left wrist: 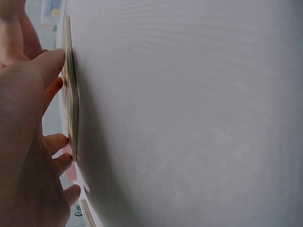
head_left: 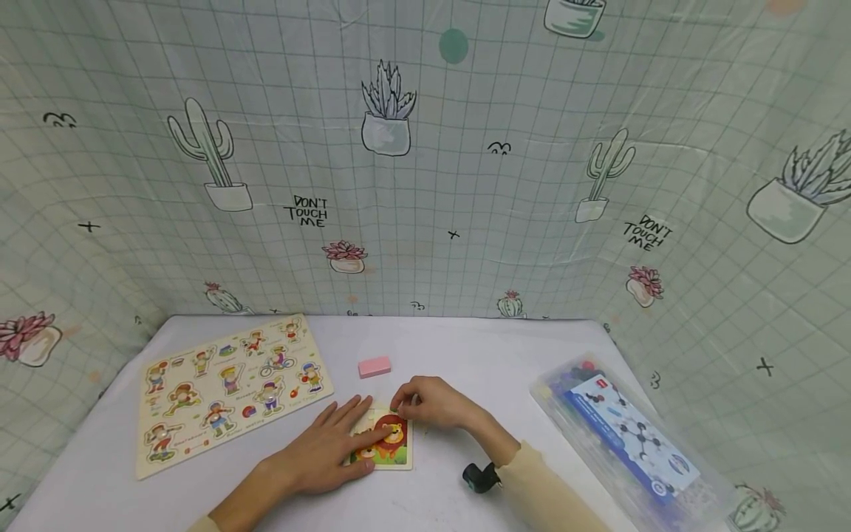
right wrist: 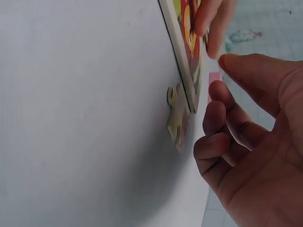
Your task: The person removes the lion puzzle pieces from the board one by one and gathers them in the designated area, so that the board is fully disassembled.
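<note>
A small square lion puzzle [head_left: 399, 459] in a cream frame lies flat on the table. My left hand [head_left: 326, 451] rests on it with spread fingers, the index finger across the lion picture. At the puzzle's upper right corner is my right hand [head_left: 435, 403], its fingers loosely bent. In the right wrist view a gap shows between the thumb [right wrist: 255, 71] and the fingers, and I see nothing held there. A loose jigsaw piece [right wrist: 177, 116] lies beside the puzzle's edge [right wrist: 177, 54], below the right hand. Both hands cover parts of the picture.
Behind the puzzle sits a pink block [head_left: 374, 367]. A large wooden board with sports figures [head_left: 233, 410] lies at the left. At the right is a clear plastic case with a molecule label [head_left: 625, 436]. A small dark device [head_left: 480, 479] is near the right sleeve.
</note>
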### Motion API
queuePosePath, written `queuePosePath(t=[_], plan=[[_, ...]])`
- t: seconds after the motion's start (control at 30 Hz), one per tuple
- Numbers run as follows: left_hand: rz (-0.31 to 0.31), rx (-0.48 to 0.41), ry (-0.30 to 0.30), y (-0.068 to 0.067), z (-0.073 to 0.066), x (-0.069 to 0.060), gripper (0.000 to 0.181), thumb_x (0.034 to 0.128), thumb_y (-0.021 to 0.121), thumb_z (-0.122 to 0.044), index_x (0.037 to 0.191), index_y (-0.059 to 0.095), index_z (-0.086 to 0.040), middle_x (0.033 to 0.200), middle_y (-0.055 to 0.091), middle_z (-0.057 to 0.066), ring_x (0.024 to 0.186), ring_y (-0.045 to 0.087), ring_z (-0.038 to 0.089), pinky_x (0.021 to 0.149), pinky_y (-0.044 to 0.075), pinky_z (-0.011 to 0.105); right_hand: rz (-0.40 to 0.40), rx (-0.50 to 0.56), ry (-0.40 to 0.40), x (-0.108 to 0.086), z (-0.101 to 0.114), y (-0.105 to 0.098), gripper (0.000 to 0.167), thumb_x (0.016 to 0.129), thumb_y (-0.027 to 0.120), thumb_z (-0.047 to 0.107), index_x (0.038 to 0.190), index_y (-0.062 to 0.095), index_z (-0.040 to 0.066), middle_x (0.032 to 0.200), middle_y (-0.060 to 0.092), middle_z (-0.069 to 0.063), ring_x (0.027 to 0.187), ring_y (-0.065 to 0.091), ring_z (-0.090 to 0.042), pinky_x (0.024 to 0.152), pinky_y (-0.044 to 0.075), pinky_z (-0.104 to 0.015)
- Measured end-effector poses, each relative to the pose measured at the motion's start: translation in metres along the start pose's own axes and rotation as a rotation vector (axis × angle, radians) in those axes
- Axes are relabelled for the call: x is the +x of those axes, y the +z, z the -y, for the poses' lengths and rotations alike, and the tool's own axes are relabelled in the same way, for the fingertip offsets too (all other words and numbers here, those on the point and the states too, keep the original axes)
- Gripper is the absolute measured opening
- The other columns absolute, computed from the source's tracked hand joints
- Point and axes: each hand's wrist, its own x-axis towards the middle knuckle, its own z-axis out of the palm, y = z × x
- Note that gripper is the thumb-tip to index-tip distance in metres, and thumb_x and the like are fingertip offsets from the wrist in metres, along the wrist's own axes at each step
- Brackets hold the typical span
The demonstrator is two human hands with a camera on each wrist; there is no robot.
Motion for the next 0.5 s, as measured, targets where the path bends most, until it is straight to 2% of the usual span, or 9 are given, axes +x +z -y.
queuePosePath(t=[0.2,0.5], plan=[[0.008,0.007,0.008,0.000,-0.002,-0.001,0.052,0.1016,0.048,-0.055,0.151,0.046,-0.039,0.167,0.019,0.015,0.154,0.014,0.036,0.118,0.017,0.063,0.043,-0.075,-0.023,0.007,0.009,0.009,0.015,0.098,0.065,0.019,0.107,0.076,0.022,0.099,0.065,0.010,0.086,0.054,-0.002,0.080,0.047,-0.022],[0.027,0.010,-0.003,-0.002,-0.003,0.000,0.051,0.1016,0.048,-0.055,0.151,0.046,-0.040,0.167,0.018,0.013,0.154,0.014,0.034,0.118,0.017,0.063,0.083,-0.165,-0.037,0.015,0.017,0.015,0.019,0.099,0.063,0.017,0.111,0.076,0.021,0.095,0.062,0.012,0.080,0.052,-0.001,0.077,0.045,-0.020]])
